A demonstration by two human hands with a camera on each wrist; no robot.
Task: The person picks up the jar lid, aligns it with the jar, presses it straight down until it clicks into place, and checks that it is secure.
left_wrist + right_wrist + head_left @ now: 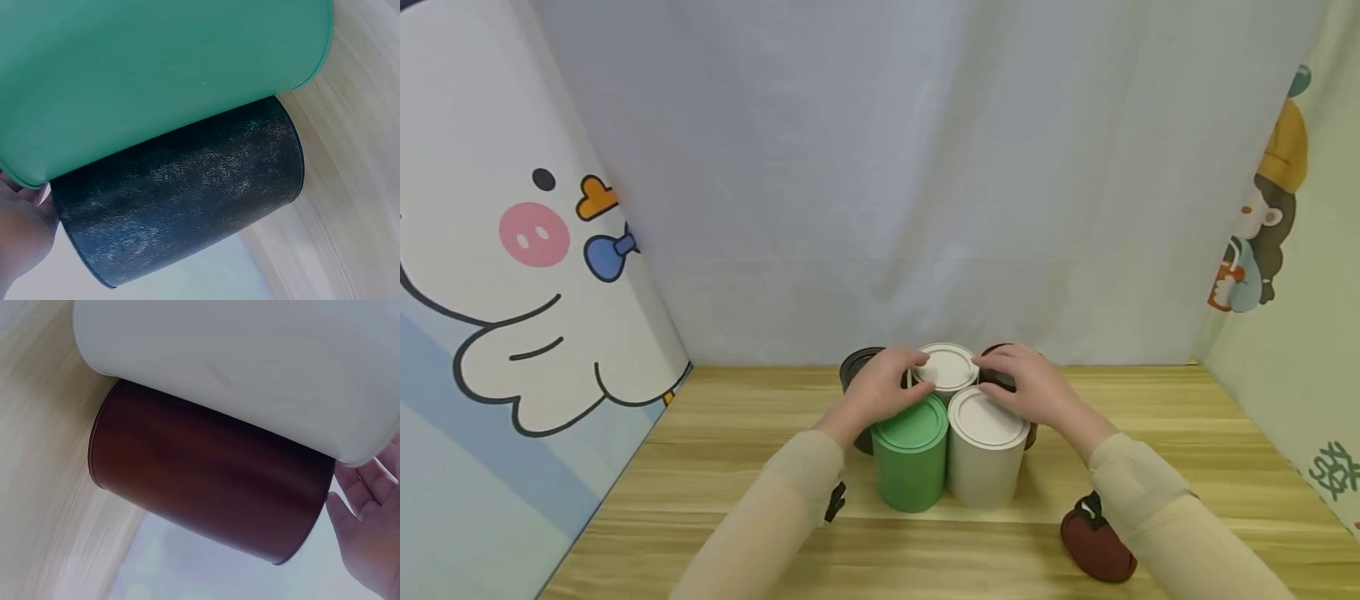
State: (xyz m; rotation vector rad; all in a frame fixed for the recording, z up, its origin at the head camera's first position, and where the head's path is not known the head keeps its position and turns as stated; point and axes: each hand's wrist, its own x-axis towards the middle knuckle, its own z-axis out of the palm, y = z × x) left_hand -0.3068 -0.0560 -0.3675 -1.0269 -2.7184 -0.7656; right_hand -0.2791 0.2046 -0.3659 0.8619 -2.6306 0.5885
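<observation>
Several lidded cylindrical cans stand bunched together: a green can [910, 467] and a white can [987, 467] in front, with a second white can [946, 369] behind and between them. A mottled black can [181, 194] is back left, and a dark red can [212, 475] is back right. From above, my left hand [880, 387] reaches over the black and green cans, fingertips at the left rim of the rear white can. Mirroring it, my right hand [1028, 383] has its fingertips by that can's right rim. Its thumb lies over the front white lid.
On the wood-grain table [737, 500] lies a dark red oval object [1097, 546] with a black strap, beside the right sleeve. A pale curtain [880, 183] hangs right behind the cans. Printed cloth panels [467, 250] flank both sides.
</observation>
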